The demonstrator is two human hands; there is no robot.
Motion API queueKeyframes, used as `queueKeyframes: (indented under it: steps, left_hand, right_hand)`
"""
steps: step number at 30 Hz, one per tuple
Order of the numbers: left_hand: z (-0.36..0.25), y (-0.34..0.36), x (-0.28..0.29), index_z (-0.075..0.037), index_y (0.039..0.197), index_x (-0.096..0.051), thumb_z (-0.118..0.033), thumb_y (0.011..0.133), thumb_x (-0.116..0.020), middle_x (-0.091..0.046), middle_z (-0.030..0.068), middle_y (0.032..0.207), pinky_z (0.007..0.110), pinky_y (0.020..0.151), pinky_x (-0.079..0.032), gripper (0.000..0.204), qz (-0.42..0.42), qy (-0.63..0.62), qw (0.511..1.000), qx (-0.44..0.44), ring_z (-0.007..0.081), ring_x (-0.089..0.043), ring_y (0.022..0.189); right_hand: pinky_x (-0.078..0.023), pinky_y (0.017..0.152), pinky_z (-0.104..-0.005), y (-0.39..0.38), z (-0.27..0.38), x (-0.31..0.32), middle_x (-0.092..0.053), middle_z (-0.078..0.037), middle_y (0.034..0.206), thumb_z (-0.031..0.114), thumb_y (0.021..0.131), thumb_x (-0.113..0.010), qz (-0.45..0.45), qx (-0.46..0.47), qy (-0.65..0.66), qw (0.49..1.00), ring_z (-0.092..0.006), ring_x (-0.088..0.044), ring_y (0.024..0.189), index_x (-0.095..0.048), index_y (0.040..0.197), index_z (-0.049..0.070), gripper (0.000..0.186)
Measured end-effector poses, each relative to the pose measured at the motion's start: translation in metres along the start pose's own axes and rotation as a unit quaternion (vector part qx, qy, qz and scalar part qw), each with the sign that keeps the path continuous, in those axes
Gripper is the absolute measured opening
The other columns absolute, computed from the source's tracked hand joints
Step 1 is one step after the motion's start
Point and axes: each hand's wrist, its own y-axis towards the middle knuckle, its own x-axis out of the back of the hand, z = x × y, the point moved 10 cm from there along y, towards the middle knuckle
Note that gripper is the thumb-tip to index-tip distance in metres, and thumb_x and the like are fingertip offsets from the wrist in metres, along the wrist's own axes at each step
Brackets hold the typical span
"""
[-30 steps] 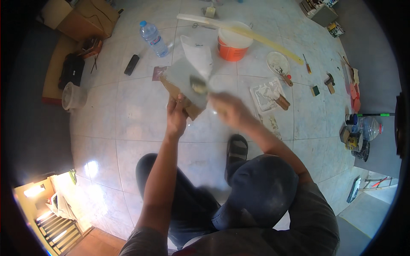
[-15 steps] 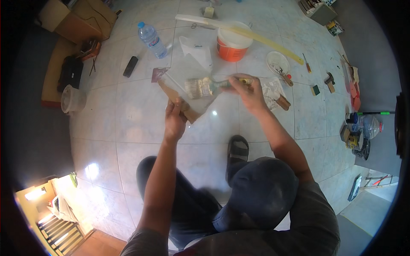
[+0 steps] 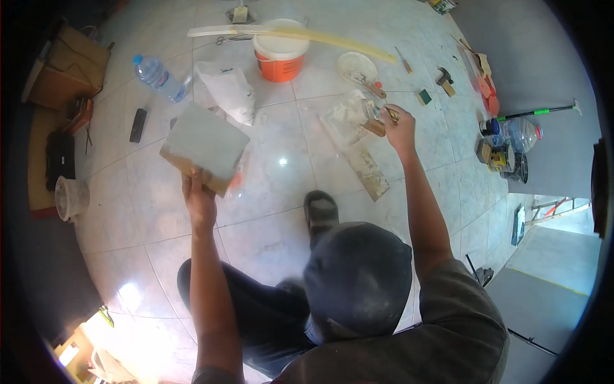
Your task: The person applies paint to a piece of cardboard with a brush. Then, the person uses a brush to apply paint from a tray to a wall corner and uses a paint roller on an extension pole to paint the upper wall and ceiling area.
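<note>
Gripping with the left hand (image 3: 201, 200) the lower edge of a flat, squarish board (image 3: 208, 141), tilted and raised just beyond the fingers. Pinching with the right hand (image 3: 401, 128), well to the right of the board, a brush (image 3: 375, 111) by its slim handle, bristle end over a paste-smeared tray (image 3: 336, 125); too blurred to tell touching from hovering.

Coated across the board: smooth, matte grey-white, with bare brown along the edge nearest the left hand. Just beyond the board, slightly right: a crumpled, soft white bag (image 3: 227, 89). Left of the board: a dark oblong object (image 3: 137, 125), rounded at the corners. Beyond and left of the board: a clear, blue-capped plastic bottle (image 3: 160, 78). Farther beyond and right of the board: a round orange-and-white bucket (image 3: 279, 68), crossed by a long, narrow yellowish strip (image 3: 339, 42). Far right of the board: a round white dish (image 3: 353, 64) caked with paste, a small blocky sponge (image 3: 424, 97) and a hammer (image 3: 446, 82). All around beneath the board: glossy, pale, marbled floor tiles (image 3: 268, 179).
</note>
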Motion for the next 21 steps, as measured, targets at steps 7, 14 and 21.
queueKeyframes:
  steps: [7,14,21]
  left_hand:
    - [0.02,0.0,0.005,-0.003,0.152,-0.035,-0.032,0.11,-0.047,-0.05,0.0118,0.14,0.039,0.102,-0.049,0.053,-0.041,0.064,0.996,0.035,0.0236,-0.053,0.127]
    - [0.022,0.002,-0.001,-0.002,0.15,-0.037,-0.035,0.11,-0.047,-0.051,0.0121,0.138,0.038,0.102,-0.049,0.053,-0.006,0.097,0.995,0.016,0.0238,-0.053,0.126]
    - [0.031,0.003,0.006,-0.002,0.15,-0.037,-0.038,0.109,-0.05,-0.05,0.0123,0.138,0.039,0.102,-0.048,0.056,-0.026,0.105,0.994,0.033,0.0247,-0.052,0.126]
  right_hand:
    - [-0.056,0.071,-0.0447,-0.001,-0.017,-0.058,-0.071,-0.025,0.084,0.013,0.089,-0.07,0.057,-0.008,-0.082,0.995,-0.0427,-0.07,0.079,-0.072,0.093,-0.001,0.015]
    - [-0.053,0.072,-0.0475,-0.049,-0.047,-0.101,-0.068,-0.026,0.084,0.016,0.093,-0.064,0.082,0.095,-0.153,0.98,-0.0449,-0.067,0.083,-0.068,0.086,-0.001,0.018]
    - [-0.053,0.073,-0.0491,-0.033,-0.019,-0.078,-0.068,-0.026,0.085,0.013,0.092,-0.066,0.104,0.043,-0.021,0.993,-0.0452,-0.066,0.082,-0.069,0.089,-0.001,0.014]
